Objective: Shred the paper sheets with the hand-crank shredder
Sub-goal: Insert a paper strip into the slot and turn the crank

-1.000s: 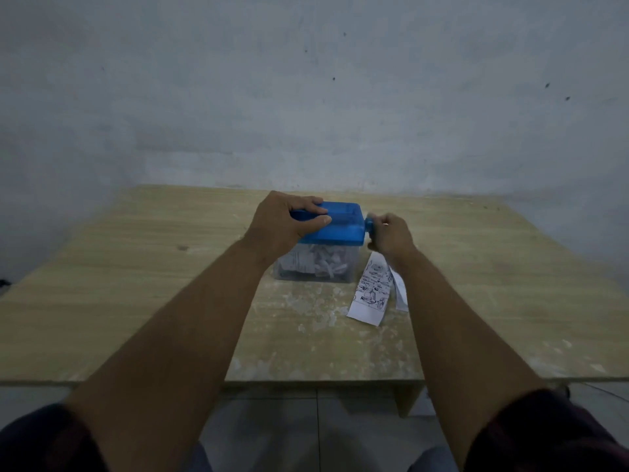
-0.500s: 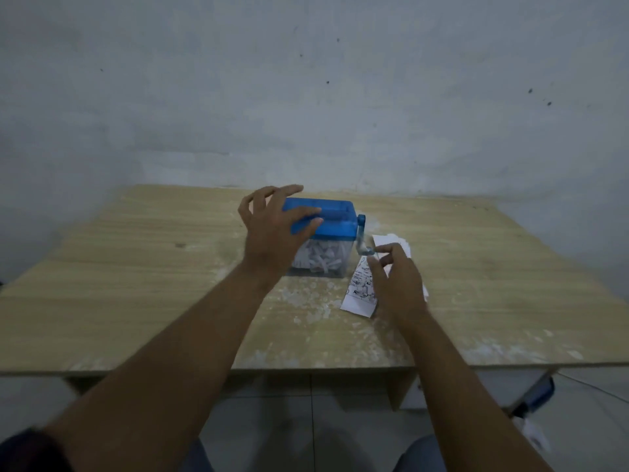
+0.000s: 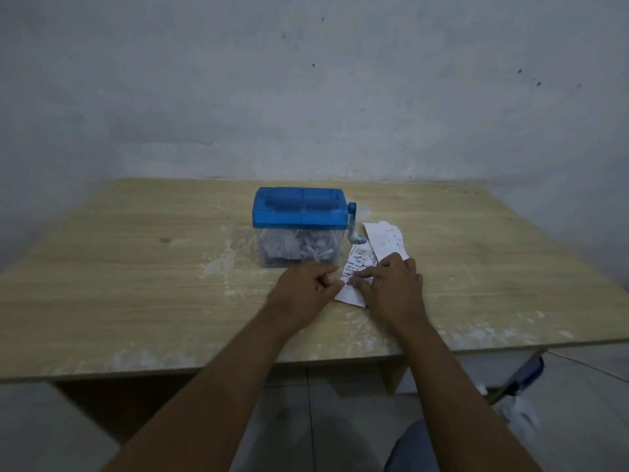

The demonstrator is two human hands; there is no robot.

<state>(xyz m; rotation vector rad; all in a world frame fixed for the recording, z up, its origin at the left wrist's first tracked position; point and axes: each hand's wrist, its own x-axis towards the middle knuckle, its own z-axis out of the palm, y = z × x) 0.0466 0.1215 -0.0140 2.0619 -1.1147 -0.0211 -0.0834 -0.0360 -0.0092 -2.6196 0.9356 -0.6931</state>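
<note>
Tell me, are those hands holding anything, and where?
The left hand pinches the printed slip at its near left edge; the right hand rests fingers on it.

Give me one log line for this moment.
stage: sheet pickup | left hand: pinches printed sheet edge | right hand: presses it flat | shredder: untouched, shreds in bin | second sheet: beside crank

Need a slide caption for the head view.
Left hand and right hand handle a printed paper slip on the table near the blue hand-crank shredder.
</note>
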